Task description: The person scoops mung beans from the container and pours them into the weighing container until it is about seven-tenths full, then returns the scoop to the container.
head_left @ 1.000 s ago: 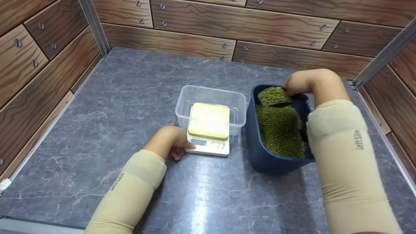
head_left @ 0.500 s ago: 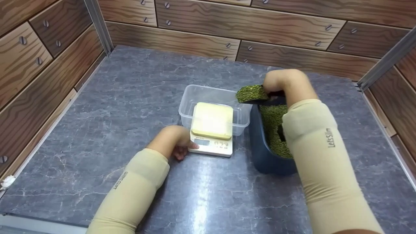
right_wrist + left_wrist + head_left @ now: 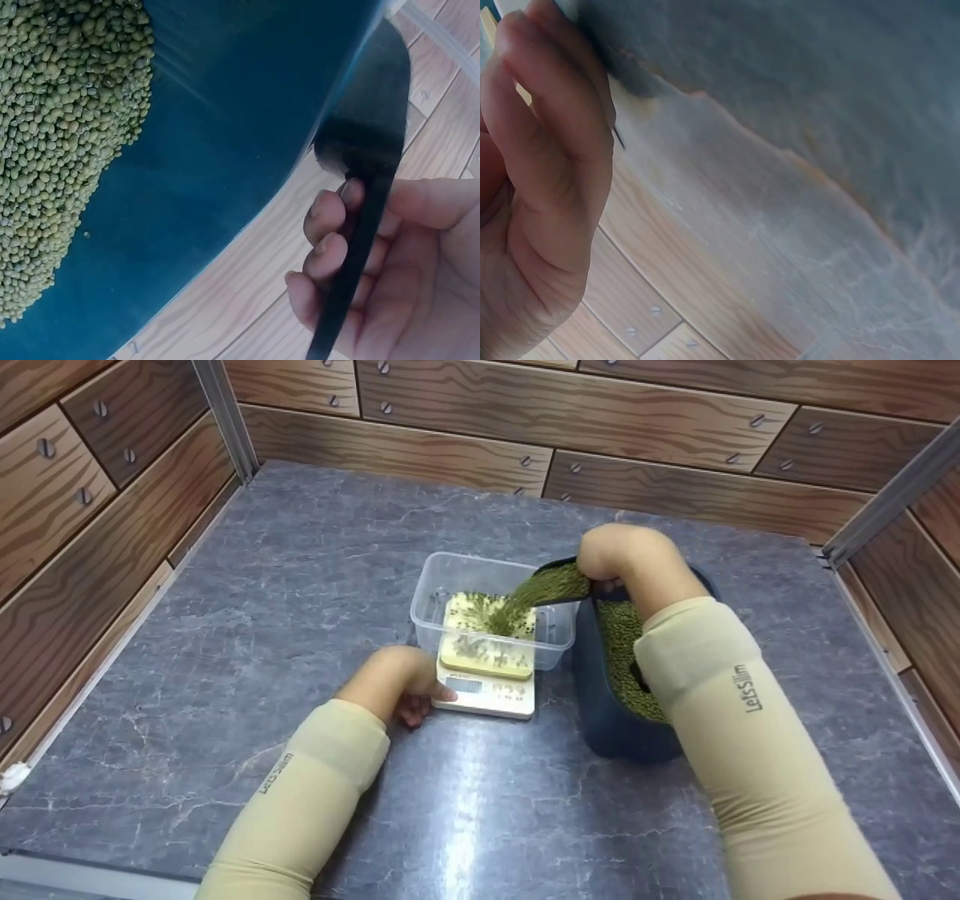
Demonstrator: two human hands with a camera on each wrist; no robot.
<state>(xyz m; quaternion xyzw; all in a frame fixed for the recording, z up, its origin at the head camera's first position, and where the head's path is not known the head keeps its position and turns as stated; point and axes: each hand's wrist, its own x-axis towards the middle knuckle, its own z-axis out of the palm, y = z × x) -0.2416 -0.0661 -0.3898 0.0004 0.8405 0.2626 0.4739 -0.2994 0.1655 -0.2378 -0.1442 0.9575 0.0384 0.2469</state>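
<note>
My right hand (image 3: 619, 556) grips the handle of a black scoop (image 3: 375, 97), its fingers wrapped around it in the right wrist view. Tilted down to the left, the scoop pours green mung beans (image 3: 506, 619) into a clear plastic container (image 3: 429, 600). That container sits on a white kitchen scale (image 3: 491, 702) with a yellow platform, seen through its bottom. At the scale's front left corner, my left hand (image 3: 401, 679) lays its thumb on top, with the other fingers bent at the side. The scale's reading is too small to tell.
Right of the scale stands a deep blue bin (image 3: 600, 727) partly filled with mung beans (image 3: 60, 135); my right forearm crosses over it. Wood-patterned panels (image 3: 420, 442) wall the grey marbled table (image 3: 315, 562) at the back and sides.
My right hand has lifted the full scoop out of the bin, moved left over the container and tipped it; beans now fall in. My left hand stays on the scale.
</note>
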